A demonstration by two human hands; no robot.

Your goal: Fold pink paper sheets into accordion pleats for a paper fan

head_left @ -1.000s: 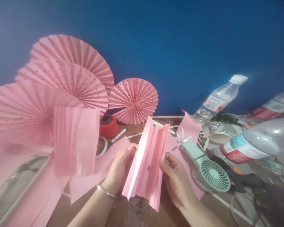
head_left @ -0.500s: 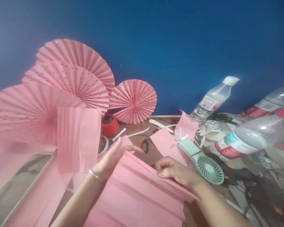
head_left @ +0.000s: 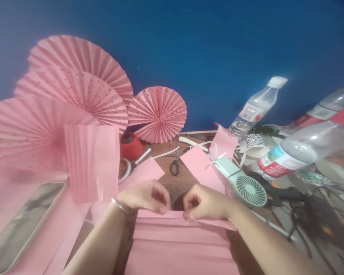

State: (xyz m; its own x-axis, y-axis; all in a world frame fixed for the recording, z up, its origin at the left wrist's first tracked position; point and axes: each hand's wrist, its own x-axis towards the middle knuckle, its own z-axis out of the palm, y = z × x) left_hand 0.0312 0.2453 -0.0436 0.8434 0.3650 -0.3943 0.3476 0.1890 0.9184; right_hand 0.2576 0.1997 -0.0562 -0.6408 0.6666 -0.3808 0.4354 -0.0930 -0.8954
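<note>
A pink sheet of paper point(head_left: 180, 248) with crosswise creases lies in front of me, its far edge folded into a narrow strip. My left hand point(head_left: 149, 196), a silver bangle at its wrist, pinches that folded edge near the middle. Just to the right, my right hand point(head_left: 203, 202) grips the same edge between curled fingers and thumb. Only a small gap separates the two hands. Beyond them lie a rectangular piece of pink paper point(head_left: 202, 164) and the dark handle loop of a scissors-like tool point(head_left: 174, 167).
Round pleated paper fans point(head_left: 160, 114) lean against the blue wall, with a partly pleated sheet point(head_left: 91, 164) before them. A phone point(head_left: 25, 225) lies left. Rightward are a mint handheld fan point(head_left: 249, 190), plastic bottles point(head_left: 289, 154) and black cables point(head_left: 299, 225). A red container point(head_left: 131, 146) stands behind.
My left hand has come down from above the sheet and now pinches its far edge. My right hand keeps its grip. The sheet lies straighter, and the view has shifted slightly.
</note>
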